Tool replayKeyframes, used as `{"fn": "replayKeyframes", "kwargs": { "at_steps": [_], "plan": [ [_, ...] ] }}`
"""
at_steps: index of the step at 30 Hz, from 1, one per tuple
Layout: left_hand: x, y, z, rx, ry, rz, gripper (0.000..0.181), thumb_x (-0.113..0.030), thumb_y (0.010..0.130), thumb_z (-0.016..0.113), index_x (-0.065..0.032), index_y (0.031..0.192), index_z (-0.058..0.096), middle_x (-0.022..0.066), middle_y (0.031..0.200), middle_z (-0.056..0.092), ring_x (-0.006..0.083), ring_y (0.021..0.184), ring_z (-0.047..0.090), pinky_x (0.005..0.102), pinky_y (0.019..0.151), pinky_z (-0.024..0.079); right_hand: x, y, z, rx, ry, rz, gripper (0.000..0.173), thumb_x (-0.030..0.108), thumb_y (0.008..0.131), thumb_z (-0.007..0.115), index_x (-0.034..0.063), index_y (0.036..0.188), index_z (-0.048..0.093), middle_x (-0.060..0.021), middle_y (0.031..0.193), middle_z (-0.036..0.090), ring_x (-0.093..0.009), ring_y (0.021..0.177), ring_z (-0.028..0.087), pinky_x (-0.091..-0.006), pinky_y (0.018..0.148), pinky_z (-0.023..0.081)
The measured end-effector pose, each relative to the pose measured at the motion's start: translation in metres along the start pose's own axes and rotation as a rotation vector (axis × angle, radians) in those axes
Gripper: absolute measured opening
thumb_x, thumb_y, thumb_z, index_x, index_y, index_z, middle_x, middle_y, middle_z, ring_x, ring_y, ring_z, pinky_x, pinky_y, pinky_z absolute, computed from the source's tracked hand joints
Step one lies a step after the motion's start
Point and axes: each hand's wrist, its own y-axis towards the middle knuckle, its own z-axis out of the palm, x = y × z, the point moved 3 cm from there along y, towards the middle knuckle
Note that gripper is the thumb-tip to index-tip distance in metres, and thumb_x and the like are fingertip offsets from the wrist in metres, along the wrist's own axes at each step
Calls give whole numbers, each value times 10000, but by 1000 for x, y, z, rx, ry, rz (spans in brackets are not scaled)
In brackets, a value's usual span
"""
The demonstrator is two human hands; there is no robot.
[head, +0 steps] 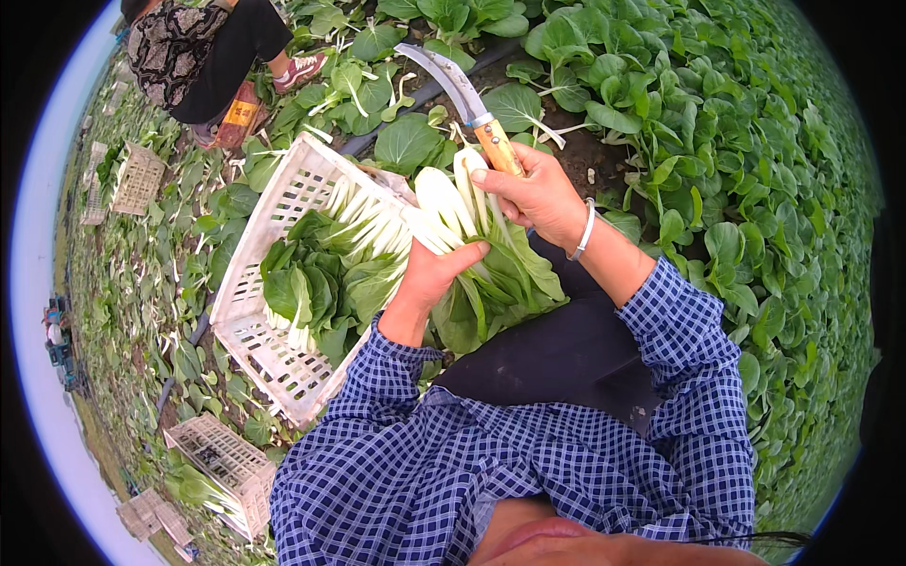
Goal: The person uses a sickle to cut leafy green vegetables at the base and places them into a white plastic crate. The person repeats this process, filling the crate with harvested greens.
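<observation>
My left hand (437, 274) is closed round a bunch of bok choy (442, 201), its white stalks pointing up and its leaves hanging over my thigh. In my right hand (541, 189) is the wooden handle of a sickle (453, 85), with the curved blade directed up and left. The thumb and fingers of that same hand also touch the stalk of a bok choy at the bunch's right side. Beside my left forearm a white plastic crate (244, 283) stands tilted in the view, partly filled with rows of bok choy (311, 283).
Growing bok choy (729, 177) covers the right side. Loose leaves (407, 143) and a dark hose (425, 95) lie on the soil. Another person (205, 56) sits at the upper left. More crates (139, 180) stand at the left, one with bok choy (223, 463) at the lower left.
</observation>
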Motion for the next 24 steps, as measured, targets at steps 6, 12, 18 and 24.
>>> {"fn": "replayKeyframes", "kwargs": {
  "at_steps": [6,12,18,24],
  "plan": [
    [-8,-2,-25,-73,-94,-79,546,42,750,669,0,1279,543,80,1152,655,181,1040,627,326,928,491,3,-3,-24,-129,-585,-538,382,298,820,801,29,1040,641,-10,785,627,-134,663,600,-296,622,499],
    [-23,3,-38,-67,-157,-194,544,-5,730,654,17,1266,564,93,1127,666,200,999,636,324,917,490,21,-24,-47,-143,-1134,-715,429,414,771,787,67,991,664,-85,773,653,-267,660,638,-353,584,504],
    [-29,6,-41,0,-37,-172,569,-12,705,648,20,1266,560,114,1132,676,227,1020,646,335,948,477,42,-31,-55,-118,-1400,-881,358,400,755,785,108,924,666,-23,692,559,-221,575,585,-340,497,458],
    [-57,1,-38,-42,79,-191,618,-11,703,657,32,1304,520,144,1142,675,259,1046,660,364,988,467,53,-37,-64,-64,-1518,-946,367,395,720,793,113,907,651,-18,690,531,-225,576,580,-354,489,457]
  ]
}}
